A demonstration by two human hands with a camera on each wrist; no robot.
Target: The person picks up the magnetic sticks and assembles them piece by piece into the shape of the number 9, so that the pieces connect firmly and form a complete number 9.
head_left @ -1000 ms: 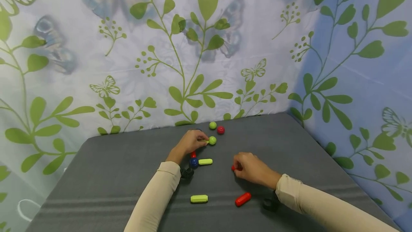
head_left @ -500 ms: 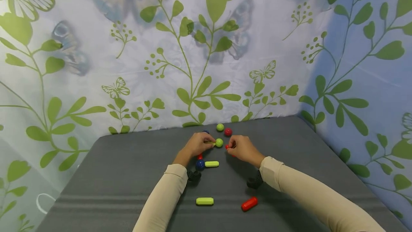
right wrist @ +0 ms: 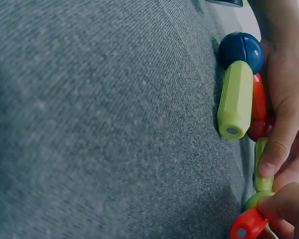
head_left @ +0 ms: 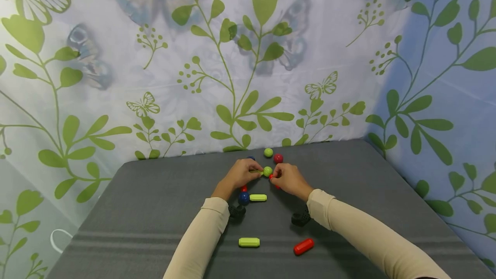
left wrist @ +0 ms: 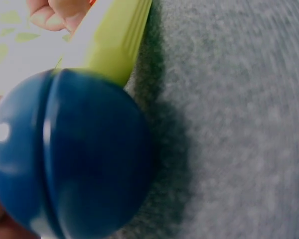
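My left hand pinches a light green magnetic rod whose end meets a green ball. From the other side my right hand pinches a red magnetic rod, one end at that green ball. Under my left wrist a blue ball joins a second light green rod and another red rod. That red rod leads to a red ball, partly covered by the left fingers. The blue ball fills much of the left wrist view.
Behind the hands lie a loose green ball and a red ball. Another blue ball is mostly hidden by my left hand. Nearer me rest a light green rod and a red rod on the grey table.
My right hand has carried the red rod leftward and away from me, up to the green ball. My left hand keeps its pinch on the green rod. The head view has turned slightly left.
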